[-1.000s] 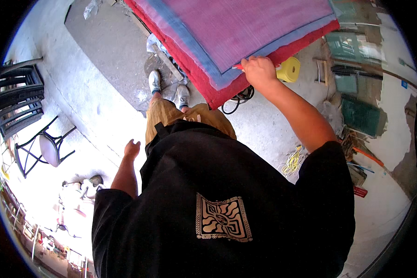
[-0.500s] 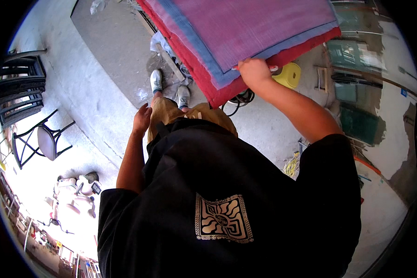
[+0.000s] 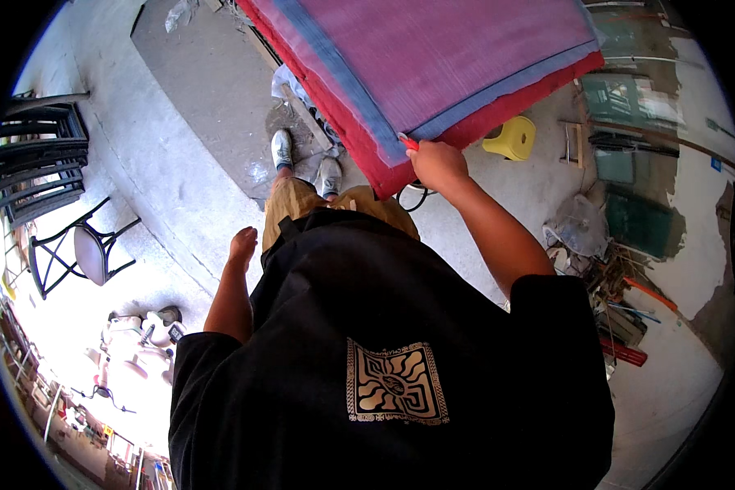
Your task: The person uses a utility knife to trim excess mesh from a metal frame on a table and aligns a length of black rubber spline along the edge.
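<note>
A stack of large flat sheets [image 3: 433, 73], pink on top with blue and red layers below, fills the upper middle. My right hand [image 3: 438, 163] rests at its near edge, closed around a small red tool [image 3: 408, 143] whose tip touches the blue layer. Hanging beside my hip, my left hand [image 3: 242, 246] holds nothing, its fingers loosely apart. My black shirt [image 3: 392, 359] covers the lower half of the view, and my tan trousers and pale shoes [image 3: 282, 149] show beneath the stack's corner.
A yellow plastic stool [image 3: 510, 137] stands on the concrete floor to the right of the stack. Black stacked chairs [image 3: 37, 159] and a round-seat chair [image 3: 90, 253] are at the left. Glass panes and scrap [image 3: 621, 229] lie along the right wall.
My left hand rose toward my thigh half a second ago and now hangs lower at my side. My right hand stays at the stack's edge, shifted slightly.
</note>
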A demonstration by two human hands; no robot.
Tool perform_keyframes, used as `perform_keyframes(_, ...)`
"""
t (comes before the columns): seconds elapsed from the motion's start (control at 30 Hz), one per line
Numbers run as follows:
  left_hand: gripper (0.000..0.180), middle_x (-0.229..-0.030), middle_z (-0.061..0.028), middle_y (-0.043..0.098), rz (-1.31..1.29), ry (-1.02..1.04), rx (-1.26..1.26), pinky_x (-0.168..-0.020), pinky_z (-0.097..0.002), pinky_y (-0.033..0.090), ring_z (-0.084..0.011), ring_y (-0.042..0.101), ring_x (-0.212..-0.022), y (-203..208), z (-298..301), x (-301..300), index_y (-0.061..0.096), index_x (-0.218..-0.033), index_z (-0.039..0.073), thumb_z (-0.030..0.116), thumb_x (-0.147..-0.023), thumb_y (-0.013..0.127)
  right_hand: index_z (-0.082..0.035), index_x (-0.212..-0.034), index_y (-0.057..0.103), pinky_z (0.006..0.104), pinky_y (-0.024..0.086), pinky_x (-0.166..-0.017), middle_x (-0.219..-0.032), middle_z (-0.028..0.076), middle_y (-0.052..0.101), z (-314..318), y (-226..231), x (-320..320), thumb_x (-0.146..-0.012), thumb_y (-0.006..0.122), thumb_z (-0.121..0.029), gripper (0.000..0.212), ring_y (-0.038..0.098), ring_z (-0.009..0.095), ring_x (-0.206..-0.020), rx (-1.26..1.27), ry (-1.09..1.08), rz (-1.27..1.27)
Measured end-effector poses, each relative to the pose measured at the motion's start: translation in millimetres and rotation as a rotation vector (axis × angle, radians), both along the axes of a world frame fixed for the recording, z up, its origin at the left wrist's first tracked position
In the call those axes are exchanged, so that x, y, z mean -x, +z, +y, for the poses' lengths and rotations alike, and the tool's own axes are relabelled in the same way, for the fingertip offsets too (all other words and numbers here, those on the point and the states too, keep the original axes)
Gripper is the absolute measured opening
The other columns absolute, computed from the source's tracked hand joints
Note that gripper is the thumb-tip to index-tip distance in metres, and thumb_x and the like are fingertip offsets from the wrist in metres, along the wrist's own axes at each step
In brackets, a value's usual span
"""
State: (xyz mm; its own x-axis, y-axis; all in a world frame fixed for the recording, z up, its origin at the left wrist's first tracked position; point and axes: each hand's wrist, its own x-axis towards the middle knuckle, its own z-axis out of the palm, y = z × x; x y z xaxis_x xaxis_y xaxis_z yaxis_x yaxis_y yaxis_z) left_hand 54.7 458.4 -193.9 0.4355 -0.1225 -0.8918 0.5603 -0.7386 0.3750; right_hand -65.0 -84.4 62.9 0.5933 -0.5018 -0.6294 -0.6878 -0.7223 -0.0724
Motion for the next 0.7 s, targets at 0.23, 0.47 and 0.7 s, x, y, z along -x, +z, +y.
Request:
perform_keyframes(0.23, 0.056, -0.122, -0.0138, 0.075, -0.106, 0.018, 0.116, -0.090, -0.0362, 0.056, -0.0215, 0.069, -0.097, 21.5, -57.4, -31.3, 0.059, -0.147, -0.005, 0.031, -0.105, 0.057, -0.001, -0.105, 0.078, 0.0592, 0.055, -0.091, -0.107, 0.029, 0.076, -0.1, -0.4, -1.8, -0.106, 0.057, -0.043, 0.047, 0.073, 0.048, -0.103, -0.022, 0.000, 0.013)
perform_keyframes(0.47, 0.055, -0.126, -0.0087, 0.072, -0.124, -0.054, 0.187, -0.094, -0.0395, 0.051, -0.0221, 0.068, -0.110, 37.5, -104.5, -59.2, 0.058, -0.151, 0.002, 0.036, -0.107, 0.059, -0.002, -0.110, 0.076, 0.0584, 0.056, -0.091, -0.107, 0.027, 0.076, 3.5, 1.1, -0.1, -0.107, 0.056, -0.044, 0.046, 0.073, 0.047, -0.103, -0.028, -0.079, 0.006)
perform_keyframes(0.7, 0.058, -0.131, -0.0170, 0.073, -0.050, -0.091, 0.094, -0.102, -0.0374, 0.054, -0.0256, 0.071, -0.112, 35.2, -97.0, -73.0, 0.055, -0.153, -0.003, 0.032, -0.107, 0.056, -0.004, -0.111, 0.074, 0.0585, 0.055, -0.090, -0.105, 0.024, 0.077, 10.0, 0.6, 1.5, -0.106, 0.057, -0.045, 0.044, 0.074, 0.045, -0.102, -0.040, -0.065, 0.027)
